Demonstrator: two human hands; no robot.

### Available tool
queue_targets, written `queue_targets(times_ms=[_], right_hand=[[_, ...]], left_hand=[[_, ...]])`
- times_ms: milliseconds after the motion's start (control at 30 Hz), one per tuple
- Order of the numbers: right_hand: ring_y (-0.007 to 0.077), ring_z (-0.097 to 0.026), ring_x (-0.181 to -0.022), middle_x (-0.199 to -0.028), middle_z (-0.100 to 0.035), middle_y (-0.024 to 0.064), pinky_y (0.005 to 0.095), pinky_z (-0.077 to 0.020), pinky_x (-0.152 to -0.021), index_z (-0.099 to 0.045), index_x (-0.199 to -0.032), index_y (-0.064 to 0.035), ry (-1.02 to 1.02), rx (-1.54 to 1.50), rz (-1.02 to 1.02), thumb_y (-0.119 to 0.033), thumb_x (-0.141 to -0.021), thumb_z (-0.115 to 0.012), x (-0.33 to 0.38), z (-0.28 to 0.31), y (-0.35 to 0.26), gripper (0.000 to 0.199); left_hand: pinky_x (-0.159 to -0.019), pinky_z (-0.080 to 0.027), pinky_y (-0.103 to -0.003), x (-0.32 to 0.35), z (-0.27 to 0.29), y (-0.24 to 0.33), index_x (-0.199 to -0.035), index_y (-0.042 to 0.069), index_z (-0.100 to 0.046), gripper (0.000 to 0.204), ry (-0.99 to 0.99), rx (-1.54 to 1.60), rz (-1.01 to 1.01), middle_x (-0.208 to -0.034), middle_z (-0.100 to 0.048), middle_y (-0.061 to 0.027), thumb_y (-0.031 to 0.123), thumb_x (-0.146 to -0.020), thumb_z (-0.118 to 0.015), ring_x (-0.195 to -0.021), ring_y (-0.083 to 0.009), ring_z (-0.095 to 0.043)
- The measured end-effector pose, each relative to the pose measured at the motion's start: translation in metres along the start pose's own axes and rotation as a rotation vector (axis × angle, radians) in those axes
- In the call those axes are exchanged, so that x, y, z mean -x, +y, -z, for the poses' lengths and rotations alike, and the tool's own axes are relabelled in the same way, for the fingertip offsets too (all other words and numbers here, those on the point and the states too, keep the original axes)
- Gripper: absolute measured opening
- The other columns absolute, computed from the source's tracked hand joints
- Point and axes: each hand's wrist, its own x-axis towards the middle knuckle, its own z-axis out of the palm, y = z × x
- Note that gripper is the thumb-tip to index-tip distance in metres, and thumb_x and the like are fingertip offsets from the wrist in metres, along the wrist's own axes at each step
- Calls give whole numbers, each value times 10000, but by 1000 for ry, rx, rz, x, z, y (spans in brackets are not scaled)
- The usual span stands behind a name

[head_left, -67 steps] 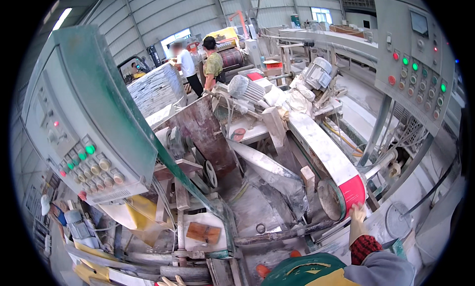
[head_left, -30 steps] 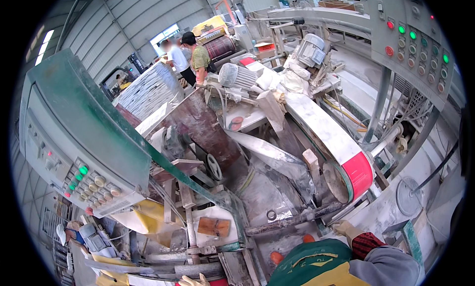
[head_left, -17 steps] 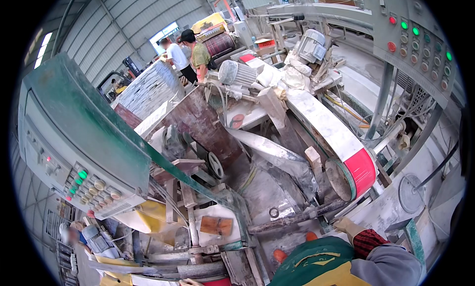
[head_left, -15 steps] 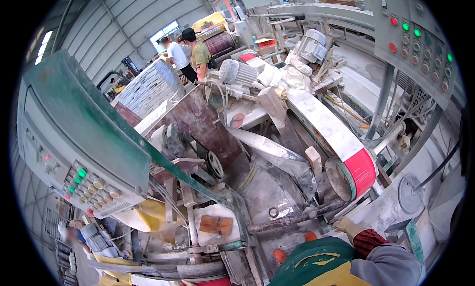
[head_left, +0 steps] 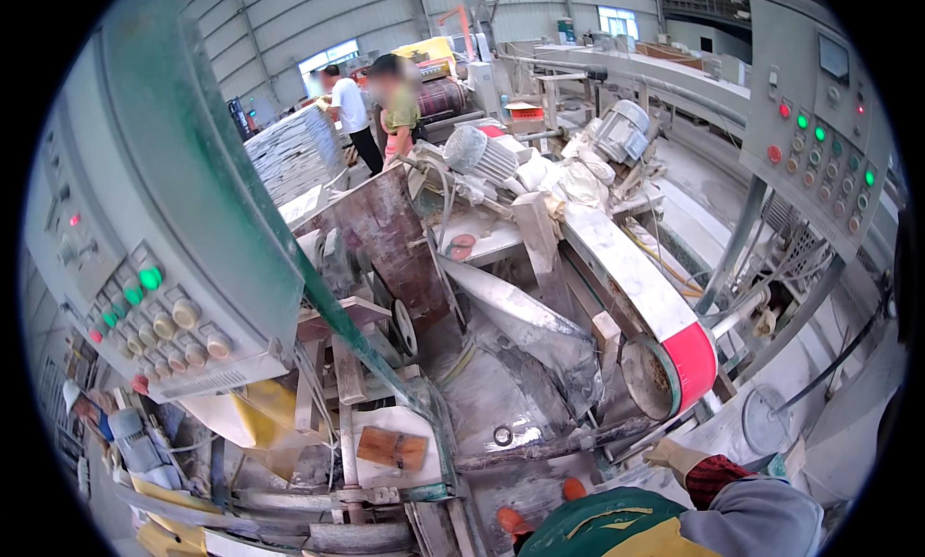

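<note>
My right hand [head_left: 672, 453] reaches out at the lower right, in a tan glove with a red-and-black plaid cuff [head_left: 715, 480]. Its fingers are small in the picture but look stretched out, with nothing visible in them. Nearest to it is the rounded red-and-white end of a belt machine [head_left: 690, 369], its dusty wheel [head_left: 649, 376] just beyond the fingertips; no contact can be made out. My left hand is out of the picture. A green-and-yellow apron [head_left: 602, 523] covers my front, and orange shoes [head_left: 574, 489] show beneath me.
A grey control cabinet [head_left: 193, 239] with lit buttons looms at left, another control panel [head_left: 819, 123] at upper right. A metal bar [head_left: 549, 443] crosses ahead of my feet. An orange-brown wooden block [head_left: 392, 448] lies lower left. Two people [head_left: 397, 109] stand beyond the machine; another [head_left: 87, 408] is far left.
My view has turned, so the left cabinet looks larger and more upright. The right hand stays near the machine's end. A bit of what may be my left hand at the bottom edge is gone.
</note>
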Motion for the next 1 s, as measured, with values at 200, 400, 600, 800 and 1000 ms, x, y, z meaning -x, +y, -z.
queue_targets(times_ms=[200, 400, 600, 800, 1000], right_hand=[[224, -689, -835, -978, -695, 155, 348, -537, -738, -548, -1315, -108, -1, -100, 64, -292, -797, -551, 5, -8, -43, 550], [140, -622, -691, -889, -672, 85, 283, -519, -635, -525, -1334, -62, -87, -348, 291, -222, -854, -566, 3, -49, -91, 507], [110, -586, -664, -799, -679, 76, 270, -479, -624, -584, -1293, -102, -143, -661, 442, -188, -858, -589, 19, -67, -125, 444], [147, -607, -753, -971, -666, 105, 285, -506, -644, -494, -1358, -74, -356, -1012, 485, -204, -933, -574, 30, -72, -187, 451], [228, -603, -998, -1177, -579, 142, 354, -523, -844, -286, -1477, -101, -309, -1157, 476, -227, -949, -551, 152, 3, -282, 604]], left_hand=[[-973, -423, -493, 8, 90, 59, -1305, -12, -489, 633, -191, 165, 201, -1313, -505, -242, 453, -881, -556, -1204, -400, -477], [-935, -447, -520, 37, -14, 14, -1281, 35, -523, 583, 116, 95, -22, -1278, -531, -227, 459, -881, -533, -1200, -402, -473], [-932, -458, -478, 107, 103, 113, -1332, 56, -475, 604, -64, 180, -55, -1244, -549, -187, 442, -870, -522, -1181, -352, -495], [-1088, -332, -330, 151, 78, 233, -1370, -14, -439, 564, -501, 1502, -323, -1387, -486, -149, -5, -831, -603, -1281, -228, -458], [-1031, -403, -359, 229, 230, 376, -1367, -25, -424, 721, -776, 1294, -1032, -1351, -482, -206, 23, -714, -725, -1226, -275, -497]])
